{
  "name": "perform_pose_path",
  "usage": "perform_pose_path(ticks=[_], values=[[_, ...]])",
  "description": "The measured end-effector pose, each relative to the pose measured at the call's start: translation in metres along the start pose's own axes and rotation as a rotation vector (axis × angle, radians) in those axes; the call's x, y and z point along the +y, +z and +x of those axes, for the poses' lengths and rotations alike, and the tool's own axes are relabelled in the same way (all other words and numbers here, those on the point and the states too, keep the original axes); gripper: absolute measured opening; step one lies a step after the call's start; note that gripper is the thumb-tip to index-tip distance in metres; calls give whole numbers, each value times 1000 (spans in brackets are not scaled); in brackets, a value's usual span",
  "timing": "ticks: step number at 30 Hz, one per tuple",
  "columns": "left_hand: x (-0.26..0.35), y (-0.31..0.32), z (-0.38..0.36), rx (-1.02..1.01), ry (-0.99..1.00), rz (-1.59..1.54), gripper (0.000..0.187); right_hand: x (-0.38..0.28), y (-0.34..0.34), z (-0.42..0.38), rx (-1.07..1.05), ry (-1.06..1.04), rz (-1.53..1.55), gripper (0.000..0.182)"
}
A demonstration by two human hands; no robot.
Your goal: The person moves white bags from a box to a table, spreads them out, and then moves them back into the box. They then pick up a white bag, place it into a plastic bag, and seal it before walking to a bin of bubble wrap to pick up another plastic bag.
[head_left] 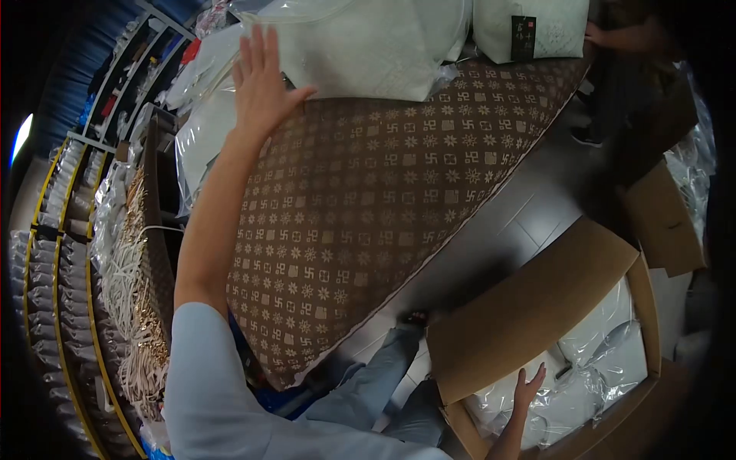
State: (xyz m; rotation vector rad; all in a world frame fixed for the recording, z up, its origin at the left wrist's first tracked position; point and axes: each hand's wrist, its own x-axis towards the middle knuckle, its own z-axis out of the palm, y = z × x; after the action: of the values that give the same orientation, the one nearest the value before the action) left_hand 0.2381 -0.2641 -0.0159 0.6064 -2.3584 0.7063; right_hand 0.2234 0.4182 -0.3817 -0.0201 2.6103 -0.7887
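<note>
My left hand (258, 84) is raised over the far left part of the table, open with its fingers spread. It overlaps the edge of a large white package in clear plastic (368, 54) and the brown patterned tablecloth (368, 184). Down at the lower right, my right hand (527, 387) has its fingers apart and nothing in them. It is over an open cardboard box (529, 307), close to several white packages in clear plastic (606, 360) inside.
Another person's hand (609, 37) is beside a white bag with a black label (529, 34). Shelving with packed goods (57, 307) and bundles of pale cords (126, 307) line the left. A second cardboard box (667, 218) stands at the right, above the tiled floor (514, 222).
</note>
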Motion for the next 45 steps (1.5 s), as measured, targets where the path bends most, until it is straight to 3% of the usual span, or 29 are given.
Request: perform_pose_path(ticks=[1, 4, 6, 8, 9, 11, 12, 13, 15, 16, 17, 18, 20, 21, 22, 23, 27, 28, 29, 31, 34, 36, 37, 39, 40, 41, 43, 44, 45], values=[[14, -2, 33, 80, 93, 39, 101, -2, -10, -10, 59, -30, -25, 63], [26, 14, 99, -2, 164, 120, 102, -9, -17, -36, 120, -45, 40, 56], [36, 35, 113, -169, 141, -142, 82, -20, -17, -43, 144, -35, 52, 52], [35, 45, 109, -199, 167, -377, 57, -48, -17, -50, 154, -23, 254, 45], [32, 37, 108, -245, 216, -444, 38, -82, -25, -53, 194, -70, 275, 40], [50, 3, 77, -219, 281, -605, 25, -142, -40, -51, 230, -244, 350, 37], [58, -11, 60, -301, 317, -679, 21, -168, -46, -50, 222, -302, 436, 38], [56, -17, 36, -218, 460, -591, 26, -208, -68, -50, 168, -392, 484, 42], [50, -50, 10, -569, 278, -866, 32, -243, -89, -44, 121, -701, 397, 60], [78, -83, -1, -496, 210, -1012, 30, -256, -98, -45, 122, -798, 463, 74], [106, -118, -12, -416, 154, -1158, 29, -264, -103, -51, 42, -755, 449, 101], [112, -133, -16, -395, 388, -1171, 29, -272, -101, -59, -13, -696, 647, 112], [148, -165, -21, -350, 644, -1185, 29, -253, -115, -70, -33, -638, 852, 123], [167, -185, -28, -528, 409, -1365, 34, -234, -122, -79, -122, -525, 1220, 128], [193, -198, -33, -627, 306, -1452, 37, -212, -131, -86, -214, -407, 1580, 134], [218, -212, -38, -715, 190, -1537, 40, -185, -142, -95, -144, -416, 1627, 122], [386, -247, -68, -1068, -100, -1511, 18, -86, -141, -139, 69, -406, 1665, 109], [429, -258, -72, -1224, 230, -1500, 19, -65, -142, -156, 156, -213, 1832, 101], [475, -266, -91, -1356, 407, -1671, 19, -42, -141, -171, 242, -13, 1988, 93], [562, -289, -134, -1488, 634, -1594, 19, 18, -117, -194, 558, 122, 2156, 81], [688, -300, -236, -1517, 1015, -1630, 32, 97, -117, -235, 789, 234, 2236, 77], [745, -325, -297, -1633, 1154, -1449, 48, 133, -123, -255, 930, 681, 1980, 79], [756, -320, -329, -1649, 1154, -1445, 48, 150, -117, -259, 932, 698, 1977, 79], [766, -306, -387, -967, 1243, -1254, 75, 189, -102, -266, 1019, 961, 530, 86], [757, -302, -388, -1065, 1269, -1052, 95, 192, -113, -260, 957, 1011, 259, 92], [747, -292, -392, -1073, 1263, -1042, 95, 199, -119, -250, 945, 1010, 263, 92], [728, -259, -400, -1111, 1151, -683, 101, 212, -123, -225, 596, 885, 309, 96], [727, -238, -408, -1117, 1150, -667, 101, 213, -125, -212, 584, 885, 320, 96], [728, -215, -419, -1201, 1143, -802, 104, 214, -127, -198, 322, 871, 292, 98]])
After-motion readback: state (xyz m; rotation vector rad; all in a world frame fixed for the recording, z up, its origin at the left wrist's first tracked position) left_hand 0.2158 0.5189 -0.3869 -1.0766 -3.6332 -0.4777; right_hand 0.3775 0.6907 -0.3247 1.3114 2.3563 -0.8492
